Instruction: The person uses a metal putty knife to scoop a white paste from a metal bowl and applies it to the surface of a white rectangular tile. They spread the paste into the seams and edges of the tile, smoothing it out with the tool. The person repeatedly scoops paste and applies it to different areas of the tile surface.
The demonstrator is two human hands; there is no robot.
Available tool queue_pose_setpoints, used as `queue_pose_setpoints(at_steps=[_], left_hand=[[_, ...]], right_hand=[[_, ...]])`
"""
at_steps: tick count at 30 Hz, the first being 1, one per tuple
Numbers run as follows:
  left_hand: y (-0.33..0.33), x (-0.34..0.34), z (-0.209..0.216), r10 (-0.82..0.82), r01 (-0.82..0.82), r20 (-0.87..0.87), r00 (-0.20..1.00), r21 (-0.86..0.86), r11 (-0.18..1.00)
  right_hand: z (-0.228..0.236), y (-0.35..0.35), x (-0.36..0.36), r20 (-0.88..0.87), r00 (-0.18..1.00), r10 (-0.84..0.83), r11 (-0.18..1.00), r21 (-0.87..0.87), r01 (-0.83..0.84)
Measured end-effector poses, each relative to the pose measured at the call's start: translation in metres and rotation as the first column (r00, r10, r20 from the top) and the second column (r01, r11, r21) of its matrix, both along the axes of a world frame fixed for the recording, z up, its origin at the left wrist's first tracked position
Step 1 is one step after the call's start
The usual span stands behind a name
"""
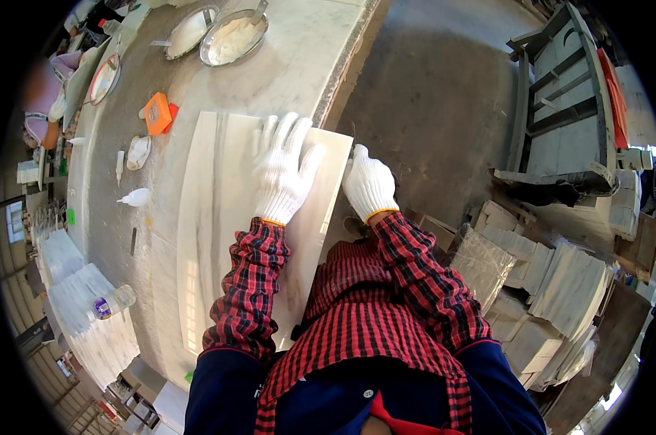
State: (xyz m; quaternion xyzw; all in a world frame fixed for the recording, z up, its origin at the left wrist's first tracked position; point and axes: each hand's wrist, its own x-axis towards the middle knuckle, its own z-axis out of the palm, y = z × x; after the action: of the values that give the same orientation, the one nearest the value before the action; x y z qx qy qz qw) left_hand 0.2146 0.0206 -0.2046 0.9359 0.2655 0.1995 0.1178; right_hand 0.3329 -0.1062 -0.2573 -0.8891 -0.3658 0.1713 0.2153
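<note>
A long, pale marble-look slab [226, 217] with grey veins lies on the worktable [299, 61], along its right edge. My left hand [282, 177], in a white knitted glove, rests flat on the slab's far part with its fingers spread. Just off the slab's right edge is my right hand [371, 183], gloved too. Its fingers are curled closed, with the fingertips close to the edge. Whatever they hold, if anything, is hidden from this view.
Metal bowls of creamy paste [234, 42] and white material [189, 34] stand at the far end. Left of the slab lie an orange block [156, 114] and a white squeeze bottle [135, 197]. Stacked slabs [571, 290] and a metal-framed rack [563, 109] stand right. Another person [47, 98] is far left.
</note>
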Motion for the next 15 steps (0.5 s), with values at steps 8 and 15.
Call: queue_pose_setpoints(at_steps=[8,15], left_hand=[[-0.003,0.002,0.008,0.011,-0.011,-0.037,0.999,0.014,1.000],[-0.002,0.001,0.005,0.009,-0.009,-0.032,0.999,0.013,1.000]], right_hand=[[0.019,-0.028,0.001,0.060,0.998,0.008,0.993,0.113,-0.015],[0.030,-0.024,-0.001,0.119,0.991,0.067,0.992,0.101,-0.080]])
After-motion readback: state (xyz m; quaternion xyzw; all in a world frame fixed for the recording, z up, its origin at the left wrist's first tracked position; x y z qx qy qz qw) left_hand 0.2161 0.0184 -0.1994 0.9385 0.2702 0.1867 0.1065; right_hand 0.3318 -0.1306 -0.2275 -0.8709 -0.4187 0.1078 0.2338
